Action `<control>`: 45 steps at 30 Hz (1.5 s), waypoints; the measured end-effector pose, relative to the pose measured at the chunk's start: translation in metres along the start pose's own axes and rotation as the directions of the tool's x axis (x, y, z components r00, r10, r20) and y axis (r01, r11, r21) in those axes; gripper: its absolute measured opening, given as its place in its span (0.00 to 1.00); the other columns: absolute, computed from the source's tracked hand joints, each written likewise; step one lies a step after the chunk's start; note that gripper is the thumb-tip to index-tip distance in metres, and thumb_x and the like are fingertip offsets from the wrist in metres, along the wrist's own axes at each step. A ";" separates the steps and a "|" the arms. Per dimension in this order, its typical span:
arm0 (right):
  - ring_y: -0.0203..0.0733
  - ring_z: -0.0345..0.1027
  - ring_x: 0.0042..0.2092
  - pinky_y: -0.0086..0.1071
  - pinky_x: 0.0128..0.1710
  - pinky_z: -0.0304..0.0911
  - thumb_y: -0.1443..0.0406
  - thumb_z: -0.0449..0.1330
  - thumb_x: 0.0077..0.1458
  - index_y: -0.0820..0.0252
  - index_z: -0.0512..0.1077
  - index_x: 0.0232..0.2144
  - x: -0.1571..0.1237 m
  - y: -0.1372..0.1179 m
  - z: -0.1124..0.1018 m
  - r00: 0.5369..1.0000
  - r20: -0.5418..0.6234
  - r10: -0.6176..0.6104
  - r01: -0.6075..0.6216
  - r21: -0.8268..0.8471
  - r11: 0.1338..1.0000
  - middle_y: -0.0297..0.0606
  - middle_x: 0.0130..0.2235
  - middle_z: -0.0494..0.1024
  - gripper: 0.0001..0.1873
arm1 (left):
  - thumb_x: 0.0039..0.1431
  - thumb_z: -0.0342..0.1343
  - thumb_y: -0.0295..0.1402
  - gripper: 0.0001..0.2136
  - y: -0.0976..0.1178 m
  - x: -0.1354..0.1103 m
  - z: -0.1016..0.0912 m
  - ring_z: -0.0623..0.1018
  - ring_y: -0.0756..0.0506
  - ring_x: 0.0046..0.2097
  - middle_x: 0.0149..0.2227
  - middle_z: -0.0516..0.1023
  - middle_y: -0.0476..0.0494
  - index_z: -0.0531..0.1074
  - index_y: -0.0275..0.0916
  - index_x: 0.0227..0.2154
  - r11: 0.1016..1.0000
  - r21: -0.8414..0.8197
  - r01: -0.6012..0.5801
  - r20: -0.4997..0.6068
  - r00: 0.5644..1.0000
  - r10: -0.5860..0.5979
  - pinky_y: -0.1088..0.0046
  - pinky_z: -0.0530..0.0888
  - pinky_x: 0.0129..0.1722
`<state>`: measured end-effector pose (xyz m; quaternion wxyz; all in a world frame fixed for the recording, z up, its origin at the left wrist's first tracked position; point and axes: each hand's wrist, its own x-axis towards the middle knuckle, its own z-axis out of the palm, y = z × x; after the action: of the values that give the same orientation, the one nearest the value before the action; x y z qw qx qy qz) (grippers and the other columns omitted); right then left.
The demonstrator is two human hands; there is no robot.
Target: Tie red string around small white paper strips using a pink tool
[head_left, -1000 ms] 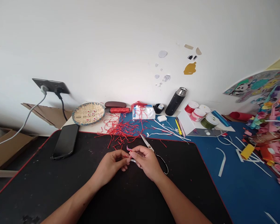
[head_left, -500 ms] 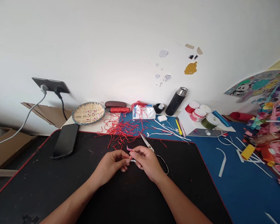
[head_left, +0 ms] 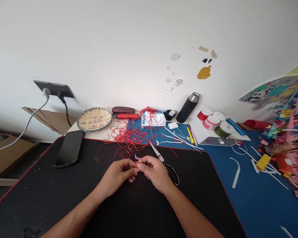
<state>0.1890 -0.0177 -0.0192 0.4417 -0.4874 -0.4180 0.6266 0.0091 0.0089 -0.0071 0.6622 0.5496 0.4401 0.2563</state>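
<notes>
Above the black mat [head_left: 129,211], my left hand [head_left: 120,173] pinches a short red cord [head_left: 134,166] between thumb and forefinger. My right hand [head_left: 154,171] meets it fingertip to fingertip, closed on the same small red piece. A thin pinkish-purple strip [head_left: 137,157] curls up just behind the fingertips. Most of what is between the fingers is hidden. A pair of scissors [head_left: 159,156] lies partly under my right hand, blades pointing away to the upper left. A loose heap of red cord pieces [head_left: 132,137] spreads beyond the hands.
A phone [head_left: 69,149] lies at the left beside a woven basket [head_left: 94,119]. At the back are a red thread spool [head_left: 127,116], a tissue pack [head_left: 159,119] and a black thermos [head_left: 188,108]. Ribbon rolls [head_left: 223,129] and colourful paper flowers [head_left: 295,158] stand at the right.
My right hand's fingers have shifted slightly left, closer to the left fingertips. The white bit seen between the hands is now mostly covered. The left hand stays almost still.
</notes>
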 end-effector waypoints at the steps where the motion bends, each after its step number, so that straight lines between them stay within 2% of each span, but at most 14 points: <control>1: 0.28 0.50 0.21 0.27 0.20 0.44 0.57 0.68 0.53 0.60 0.76 0.35 0.000 0.000 0.000 1.000 0.004 -0.010 0.010 -0.007 1.000 0.30 0.27 0.71 0.13 | 0.53 0.66 0.45 0.14 -0.001 0.000 0.000 0.76 0.48 0.27 0.26 0.78 0.50 0.77 0.38 0.30 1.000 0.005 -0.002 -0.002 1.000 0.002 0.73 0.74 0.31; 4: 0.28 0.52 0.22 0.26 0.20 0.45 0.59 0.68 0.53 0.60 0.75 0.37 0.000 0.002 0.000 0.999 0.014 -0.036 0.036 -0.004 0.999 0.32 0.31 0.73 0.12 | 0.53 0.65 0.44 0.13 -0.002 -0.001 0.000 0.76 0.48 0.27 0.25 0.77 0.50 0.77 0.38 0.30 1.000 0.016 -0.006 -0.005 1.000 0.006 0.72 0.74 0.31; 8: 0.30 0.57 0.24 0.26 0.22 0.52 0.61 0.67 0.54 0.58 0.74 0.37 0.001 0.003 0.001 0.998 0.011 -0.062 0.062 -0.003 0.998 0.30 0.31 0.73 0.10 | 0.54 0.64 0.43 0.12 -0.002 -0.001 0.000 0.76 0.48 0.27 0.26 0.77 0.50 0.77 0.38 0.30 1.000 0.021 -0.011 -0.008 1.000 0.011 0.72 0.74 0.31; 13: 0.37 0.71 0.32 0.31 0.35 0.65 0.63 0.67 0.55 0.58 0.75 0.35 0.001 0.003 0.001 0.993 0.017 -0.118 0.119 -0.044 0.992 0.32 0.32 0.76 0.06 | 0.54 0.63 0.43 0.12 -0.002 -0.001 0.000 0.76 0.47 0.28 0.26 0.77 0.50 0.77 0.38 0.30 0.999 0.045 -0.009 -0.009 1.000 0.009 0.72 0.75 0.31; 17: 0.41 0.75 0.36 0.35 0.40 0.68 0.65 0.64 0.58 0.57 0.77 0.37 0.001 0.002 0.001 0.987 0.056 -0.149 0.154 -0.121 0.981 0.34 0.33 0.79 0.04 | 0.55 0.62 0.42 0.11 -0.003 -0.001 0.000 0.76 0.47 0.28 0.25 0.77 0.50 0.76 0.39 0.30 0.998 0.070 -0.007 -0.021 1.000 0.009 0.72 0.74 0.31; 22: 0.42 0.76 0.37 0.35 0.41 0.69 0.67 0.62 0.58 0.56 0.78 0.39 0.001 0.005 0.001 0.985 0.061 -0.160 0.170 -0.209 0.963 0.34 0.35 0.80 0.07 | 0.58 0.60 0.41 0.10 -0.005 -0.003 0.001 0.76 0.47 0.28 0.26 0.76 0.51 0.76 0.39 0.32 0.991 0.129 -0.038 -0.053 0.998 0.045 0.73 0.74 0.31; 29: 0.40 0.76 0.36 0.33 0.40 0.69 0.67 0.62 0.58 0.56 0.78 0.39 0.001 0.007 0.002 0.979 0.063 -0.196 0.206 -0.278 0.938 0.33 0.35 0.80 0.07 | 0.60 0.58 0.39 0.10 -0.006 -0.005 0.001 0.77 0.46 0.29 0.27 0.75 0.51 0.76 0.40 0.39 0.984 0.161 -0.074 -0.043 0.996 0.082 0.73 0.75 0.32; 36: 0.41 0.75 0.37 0.34 0.40 0.69 0.67 0.62 0.58 0.56 0.78 0.36 0.000 0.004 0.003 0.979 0.058 -0.193 0.202 -0.305 0.931 0.34 0.35 0.80 0.04 | 0.62 0.56 0.37 0.10 -0.002 -0.008 0.002 0.76 0.46 0.29 0.28 0.77 0.50 0.78 0.41 0.42 0.957 0.269 -0.111 -0.055 0.990 0.131 0.73 0.72 0.31; 45: 0.41 0.74 0.37 0.34 0.40 0.68 0.64 0.63 0.59 0.56 0.77 0.35 0.000 0.002 0.000 0.986 0.057 -0.157 0.165 -0.215 0.963 0.34 0.34 0.79 0.03 | 0.61 0.59 0.39 0.09 -0.005 -0.005 0.003 0.76 0.46 0.30 0.28 0.76 0.50 0.78 0.40 0.39 0.992 0.097 -0.081 -0.050 0.995 0.086 0.73 0.75 0.32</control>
<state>0.1884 -0.0187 -0.0210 0.4266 -0.4852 -0.5313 0.5481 0.0083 0.0023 -0.0103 0.6119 0.5911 0.4463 0.2775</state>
